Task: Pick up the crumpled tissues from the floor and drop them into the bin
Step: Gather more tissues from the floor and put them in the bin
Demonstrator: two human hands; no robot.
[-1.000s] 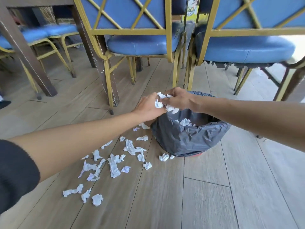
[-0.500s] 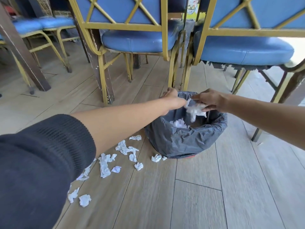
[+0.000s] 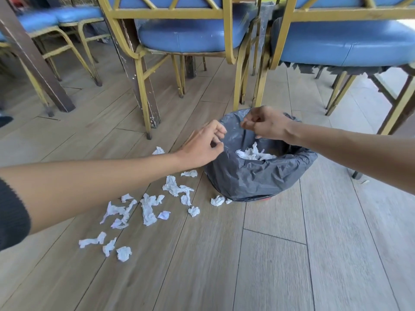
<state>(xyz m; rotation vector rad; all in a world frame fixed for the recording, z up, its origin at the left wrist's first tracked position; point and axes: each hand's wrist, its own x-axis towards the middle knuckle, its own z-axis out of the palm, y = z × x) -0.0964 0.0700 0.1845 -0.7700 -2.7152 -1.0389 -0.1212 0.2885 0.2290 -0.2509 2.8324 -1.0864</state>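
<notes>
Head view: both hands, left hand (image 3: 203, 145) and right hand (image 3: 267, 125), hover empty, fingers loosely curled, over the bin (image 3: 258, 176).
Crumpled tissues (image 3: 148, 207) litter the floor (image 3: 269, 254) left of it; hasty grabs may leave scraps behind.

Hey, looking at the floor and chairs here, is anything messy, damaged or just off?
Yes. Crumpled tissues litter the wooden floor left of the bin, one right against its base. The right-hand chair has torn black fabric hanging under its seat.
</notes>
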